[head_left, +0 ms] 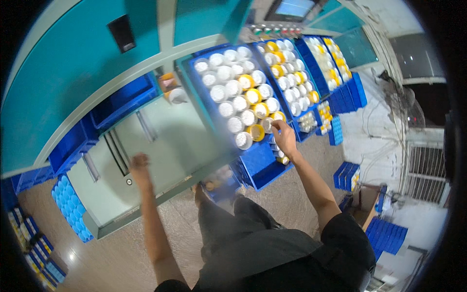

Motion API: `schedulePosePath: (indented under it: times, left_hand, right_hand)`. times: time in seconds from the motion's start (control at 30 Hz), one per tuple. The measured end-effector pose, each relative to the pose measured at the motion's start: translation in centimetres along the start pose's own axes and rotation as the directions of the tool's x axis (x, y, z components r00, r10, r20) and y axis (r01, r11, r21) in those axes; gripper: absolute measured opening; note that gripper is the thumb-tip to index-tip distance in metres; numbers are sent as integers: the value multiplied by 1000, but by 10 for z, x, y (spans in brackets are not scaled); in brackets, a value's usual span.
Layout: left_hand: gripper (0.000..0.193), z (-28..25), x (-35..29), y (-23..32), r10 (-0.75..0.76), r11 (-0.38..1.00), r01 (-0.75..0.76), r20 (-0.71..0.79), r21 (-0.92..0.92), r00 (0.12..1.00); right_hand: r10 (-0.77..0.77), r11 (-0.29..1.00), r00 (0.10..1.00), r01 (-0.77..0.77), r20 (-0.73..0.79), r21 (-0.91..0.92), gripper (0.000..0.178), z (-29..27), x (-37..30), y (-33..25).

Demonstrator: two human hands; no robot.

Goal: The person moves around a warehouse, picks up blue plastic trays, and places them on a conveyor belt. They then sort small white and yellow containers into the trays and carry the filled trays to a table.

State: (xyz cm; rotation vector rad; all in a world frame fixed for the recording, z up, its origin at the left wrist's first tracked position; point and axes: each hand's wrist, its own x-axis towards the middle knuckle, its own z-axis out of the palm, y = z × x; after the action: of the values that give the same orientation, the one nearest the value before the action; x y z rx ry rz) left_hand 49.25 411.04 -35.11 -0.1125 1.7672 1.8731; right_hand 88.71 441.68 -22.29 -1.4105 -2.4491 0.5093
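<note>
My right hand (284, 136) is at the near right corner of a blue tray (259, 158) full of round white and yellow tubs. Its fingers curl in a pinch at the rim of a white tub (267, 124). Next to that tub sits a yellow-rimmed tub (255, 132). My left hand (140, 167) hangs over the pale green bench top (180, 141). It is smeared by motion, and its fingers look drawn in. I make out nothing in it, though its inner side is hidden.
More tub trays (292, 73) stand to the right. Empty blue bins (124, 102) line the bench's back edge, below teal machine panels (82, 63). A light-blue moulded tray (69, 202) lies at the bench's left end. Stacked blue crates (386, 236) stand at right.
</note>
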Motion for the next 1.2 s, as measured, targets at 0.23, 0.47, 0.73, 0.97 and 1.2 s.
schedulePosePath:
  times: [0.23, 0.47, 0.73, 0.97, 1.2]
  left_hand:
    - [26, 241, -194, -50, 363, 714, -614, 573, 335, 735]
    - [40, 330, -217, -70, 165, 297, -527, 501, 796, 849]
    - [35, 331, -203, -97, 288, 142, -497, 444, 856, 848]
    - [27, 302, -242, -66, 545, 90, -631, 492, 771, 679]
    - [24, 168, -399, -67, 430, 239, -551, 421, 800, 798]
  right_hand:
    - [155, 951, 970, -96, 186, -294, 33, 14, 19, 62]
    - [100, 959, 964, -28, 247, -281, 27, 37, 39, 97]
    - [-93, 964, 989, 117, 113, -237, 27, 8, 39, 93]
    - [-367, 930, 906, 361, -209, -67, 19, -103, -72, 94]
    - [-385, 922, 913, 375, -137, -95, 20, -34, -229, 132]
